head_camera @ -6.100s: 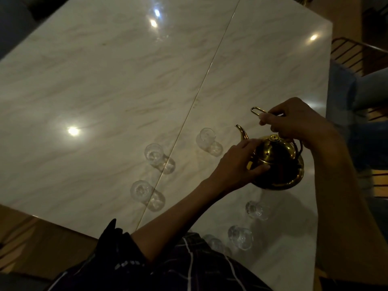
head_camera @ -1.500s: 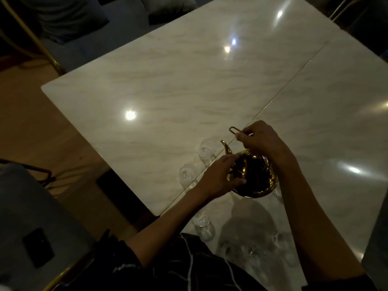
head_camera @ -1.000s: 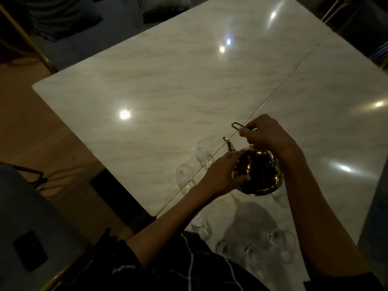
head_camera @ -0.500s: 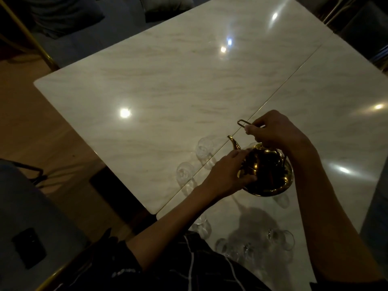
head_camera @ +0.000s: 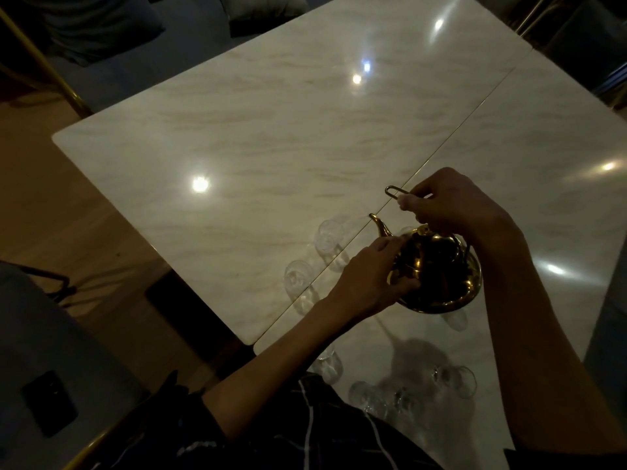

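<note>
The pale marble table [head_camera: 271, 147] lay in front of me, a thin seam running across it between two slabs. I held the gold teapot [head_camera: 437, 276] over the near part of the right slab, close to the seam, and its shadow fell on the marble closer to my body.

My right hand [head_camera: 451, 201] was above the pot, fingers curled tight round its wire handle [head_camera: 392, 191], whose looped end stuck out past my fingertips. My left hand [head_camera: 369, 283] gripped the pot's left side, fingers bent over the shoulder and thumb pressed against the belly, just below the spout [head_camera: 380, 227].

Two clear glasses [head_camera: 327, 237] stood on the seam just left of my left hand. More glasses [head_camera: 454, 378] sat near the table edge by my body.
</note>
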A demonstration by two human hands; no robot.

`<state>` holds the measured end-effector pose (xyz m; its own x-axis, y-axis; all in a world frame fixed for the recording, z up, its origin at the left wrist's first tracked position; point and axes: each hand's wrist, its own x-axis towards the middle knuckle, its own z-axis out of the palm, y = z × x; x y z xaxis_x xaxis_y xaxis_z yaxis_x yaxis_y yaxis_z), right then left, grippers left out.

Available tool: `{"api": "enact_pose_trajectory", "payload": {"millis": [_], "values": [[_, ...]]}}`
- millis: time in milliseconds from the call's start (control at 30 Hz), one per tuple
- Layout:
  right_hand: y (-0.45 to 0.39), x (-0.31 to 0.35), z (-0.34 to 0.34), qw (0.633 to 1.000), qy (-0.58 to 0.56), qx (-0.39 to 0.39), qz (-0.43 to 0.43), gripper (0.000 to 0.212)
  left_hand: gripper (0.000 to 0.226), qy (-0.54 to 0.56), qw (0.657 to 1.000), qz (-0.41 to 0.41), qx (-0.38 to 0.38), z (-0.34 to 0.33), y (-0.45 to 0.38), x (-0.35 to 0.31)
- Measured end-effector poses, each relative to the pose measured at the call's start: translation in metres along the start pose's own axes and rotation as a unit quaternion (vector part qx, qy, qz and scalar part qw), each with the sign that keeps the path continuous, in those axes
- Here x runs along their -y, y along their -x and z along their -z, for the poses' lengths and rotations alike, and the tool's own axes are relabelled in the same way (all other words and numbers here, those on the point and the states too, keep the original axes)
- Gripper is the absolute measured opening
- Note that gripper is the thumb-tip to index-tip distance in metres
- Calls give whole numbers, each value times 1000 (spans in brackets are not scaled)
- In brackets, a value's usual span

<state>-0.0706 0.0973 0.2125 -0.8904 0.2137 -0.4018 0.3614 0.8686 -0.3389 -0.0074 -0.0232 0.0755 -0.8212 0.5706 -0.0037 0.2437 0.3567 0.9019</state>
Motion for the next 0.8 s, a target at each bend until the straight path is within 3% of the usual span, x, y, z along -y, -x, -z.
{"api": "enact_pose_trajectory", "payload": {"millis": [800], "values": [[8,7,5,1000,0,18,-1,31,79,1,1000,-13,-10,0,6,-2]]}}
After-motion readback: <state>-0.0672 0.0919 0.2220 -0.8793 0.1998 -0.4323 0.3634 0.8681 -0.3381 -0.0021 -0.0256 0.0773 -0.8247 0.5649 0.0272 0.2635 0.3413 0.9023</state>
